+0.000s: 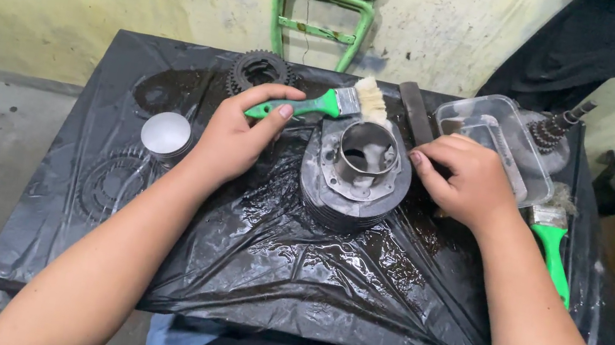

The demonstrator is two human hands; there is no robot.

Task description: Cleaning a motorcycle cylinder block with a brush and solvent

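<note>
A grey finned engine cylinder (355,181) stands upright in the middle of a table covered in wet black plastic (290,270). My left hand (234,134) is shut on the green handle of a paintbrush (328,103); its pale bristles rest at the cylinder's far rim. My right hand (468,180) lies beside the cylinder's right side, fingers curled against it, and I cannot tell whether it grips it.
A dark sprocket (258,71) and a flat metal file (416,113) lie at the back. A clear plastic tub (499,139), a stepped gear shaft (555,128) and a second green-handled brush (556,242) sit right. A silver piston (166,135) and another sprocket (112,180) sit left.
</note>
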